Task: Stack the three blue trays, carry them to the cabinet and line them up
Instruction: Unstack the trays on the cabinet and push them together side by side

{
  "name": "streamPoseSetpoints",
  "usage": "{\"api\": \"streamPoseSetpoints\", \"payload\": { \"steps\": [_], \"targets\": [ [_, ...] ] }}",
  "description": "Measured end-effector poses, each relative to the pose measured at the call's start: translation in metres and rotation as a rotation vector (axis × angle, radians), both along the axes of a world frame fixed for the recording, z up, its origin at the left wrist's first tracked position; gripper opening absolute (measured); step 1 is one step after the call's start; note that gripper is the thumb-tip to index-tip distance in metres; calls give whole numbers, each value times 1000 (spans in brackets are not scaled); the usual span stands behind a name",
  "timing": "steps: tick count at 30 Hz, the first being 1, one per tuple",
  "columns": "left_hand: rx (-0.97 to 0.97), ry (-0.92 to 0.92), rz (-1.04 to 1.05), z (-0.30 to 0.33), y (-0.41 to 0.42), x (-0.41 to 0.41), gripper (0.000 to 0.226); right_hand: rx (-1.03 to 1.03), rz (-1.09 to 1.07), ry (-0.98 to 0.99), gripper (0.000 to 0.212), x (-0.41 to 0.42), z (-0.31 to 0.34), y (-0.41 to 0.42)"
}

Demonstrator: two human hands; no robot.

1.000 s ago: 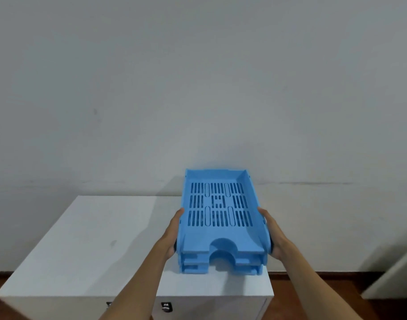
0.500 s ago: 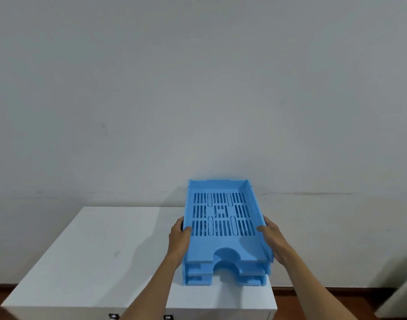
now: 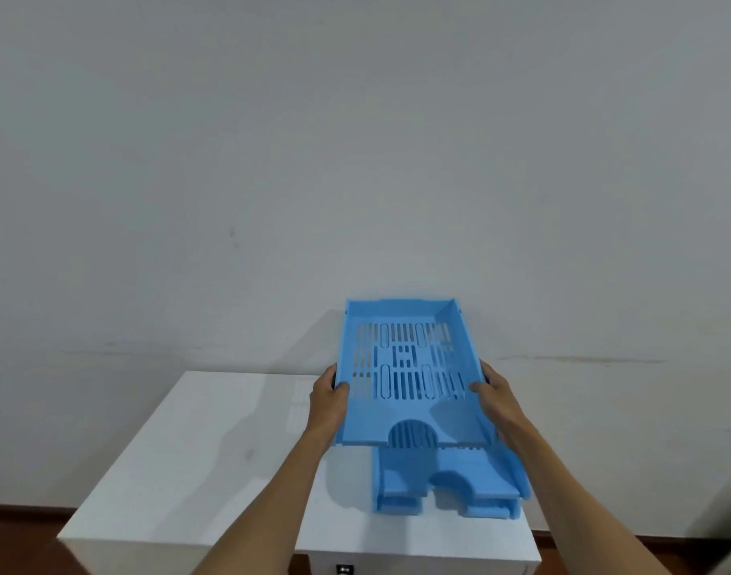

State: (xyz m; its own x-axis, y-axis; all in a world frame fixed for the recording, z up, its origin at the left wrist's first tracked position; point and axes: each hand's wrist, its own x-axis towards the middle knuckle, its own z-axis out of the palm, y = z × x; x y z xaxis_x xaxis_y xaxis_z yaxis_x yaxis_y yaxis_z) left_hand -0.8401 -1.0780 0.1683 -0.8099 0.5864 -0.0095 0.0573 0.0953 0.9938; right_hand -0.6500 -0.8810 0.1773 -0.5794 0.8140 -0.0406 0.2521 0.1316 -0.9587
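Blue plastic fills the middle of the view: the top tray [image 3: 409,367] is held in the air, tilted a little, its slotted floor facing up and its far wall toward the grey wall [image 3: 355,139]. The left hand [image 3: 328,392] grasps its left side wall, thumb hooked over the rim and the other fingers hidden under the tray. The right hand [image 3: 494,394] grips the right side wall in the same way, thumb on the inner edge. Both forearms reach up from the bottom of the view.

Below and slightly nearer lie the two lower trays [image 3: 451,483], nested one in the other and resting on the right part of the white cabinet top [image 3: 214,450]. Their front edges with the rounded cut-outs face the camera, and the near right corner sits close to the cabinet's right edge. The raised tray overlaps their far part, and whether its near edge touches them cannot be told. The left half of the cabinet top is bare white surface with a faint shadow from the arms. A strip of brown floor [image 3: 19,529] shows at the lower left, beside the cabinet
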Motion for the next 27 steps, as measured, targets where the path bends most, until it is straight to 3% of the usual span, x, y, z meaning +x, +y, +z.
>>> {"api": "streamPoseSetpoints", "payload": {
  "steps": [8,15,27],
  "targets": [
    [-2,19,77,-6,-125,-121,37,39,-5,21,47,-132,-11,-117],
    [-88,26,193,-54,-245,-223,37,-75,36,-31,62,-233,-70,-241],
    [-182,27,215,-149,-323,-274,42,-109,-57,-152,60,-284,-159,-331]
  ]
}}
